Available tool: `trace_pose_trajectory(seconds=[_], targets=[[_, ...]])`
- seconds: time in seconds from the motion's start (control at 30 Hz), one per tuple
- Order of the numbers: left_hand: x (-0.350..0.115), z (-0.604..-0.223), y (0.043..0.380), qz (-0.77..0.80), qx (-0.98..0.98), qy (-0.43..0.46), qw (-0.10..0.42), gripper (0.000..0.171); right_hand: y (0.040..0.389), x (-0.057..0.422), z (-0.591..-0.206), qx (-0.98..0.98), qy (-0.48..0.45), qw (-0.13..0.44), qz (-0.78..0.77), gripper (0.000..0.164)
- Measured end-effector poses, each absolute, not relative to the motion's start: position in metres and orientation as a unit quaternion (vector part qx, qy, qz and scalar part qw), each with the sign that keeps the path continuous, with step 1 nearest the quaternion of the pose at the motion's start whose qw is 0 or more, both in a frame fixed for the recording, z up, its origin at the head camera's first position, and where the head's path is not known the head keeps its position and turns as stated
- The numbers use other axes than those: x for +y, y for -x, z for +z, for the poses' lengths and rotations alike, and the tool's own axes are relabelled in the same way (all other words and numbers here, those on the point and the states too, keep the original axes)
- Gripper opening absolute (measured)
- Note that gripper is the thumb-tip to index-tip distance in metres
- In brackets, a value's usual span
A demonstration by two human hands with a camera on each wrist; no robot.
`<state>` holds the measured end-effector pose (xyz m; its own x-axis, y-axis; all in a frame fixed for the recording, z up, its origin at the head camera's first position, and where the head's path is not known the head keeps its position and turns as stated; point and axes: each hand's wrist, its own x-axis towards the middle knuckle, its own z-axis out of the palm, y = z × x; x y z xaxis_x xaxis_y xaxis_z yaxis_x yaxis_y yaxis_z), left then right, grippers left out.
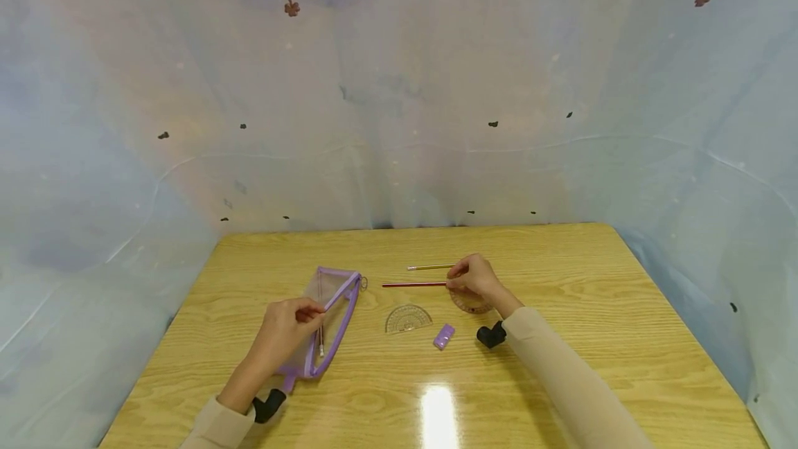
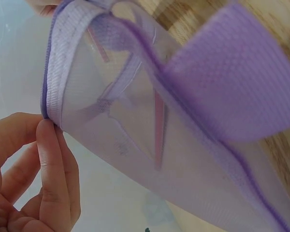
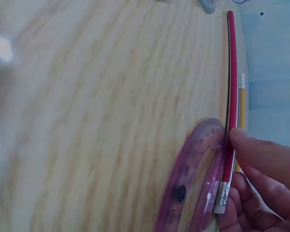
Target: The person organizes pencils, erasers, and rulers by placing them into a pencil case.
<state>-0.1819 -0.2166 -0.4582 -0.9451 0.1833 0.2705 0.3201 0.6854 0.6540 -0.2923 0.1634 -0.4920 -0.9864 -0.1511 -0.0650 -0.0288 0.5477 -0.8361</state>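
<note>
At the left of the table, my left hand [image 1: 282,332] pinches the zipped edge of a purple mesh pencil case [image 1: 339,338] between thumb and fingers. A pencil [image 2: 158,128] shows through the mesh, inside the case. My right hand [image 1: 479,280] pinches a red pencil [image 1: 413,285] close to its eraser end. In the right wrist view, that red pencil [image 3: 233,72] lies low over the table, its white eraser near the fingers. Beside it is a yellow pencil [image 1: 430,267], partly hidden by the hand. Under the right hand rests a pinkish clear protractor [image 1: 469,303].
A clear half-round protractor [image 1: 408,319] lies between the hands. Nearer the front is a small purple block [image 1: 444,336], its kind unclear. The wooden table [image 1: 536,393] meets a pale curtain [image 1: 399,89] at its back and sides.
</note>
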Motion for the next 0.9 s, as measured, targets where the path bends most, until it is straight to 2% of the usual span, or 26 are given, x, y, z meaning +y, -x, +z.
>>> trace_pose_trajectory(seconds=[0.5, 0.9], targets=[[-0.2159, -0.4593, 0.1822, -0.373, -0.912, 0.139, 0.102, 0.004, 0.293, 0.1624, -0.4888, 0.885, 0.112, 0.077, -0.445, 0.003], [-0.2164, -0.4585, 0.1817, -0.371, -0.913, 0.136, 0.1, 0.004, 0.2942, 0.164, -0.4914, 0.887, 0.15, 0.069, -0.431, 0.005]])
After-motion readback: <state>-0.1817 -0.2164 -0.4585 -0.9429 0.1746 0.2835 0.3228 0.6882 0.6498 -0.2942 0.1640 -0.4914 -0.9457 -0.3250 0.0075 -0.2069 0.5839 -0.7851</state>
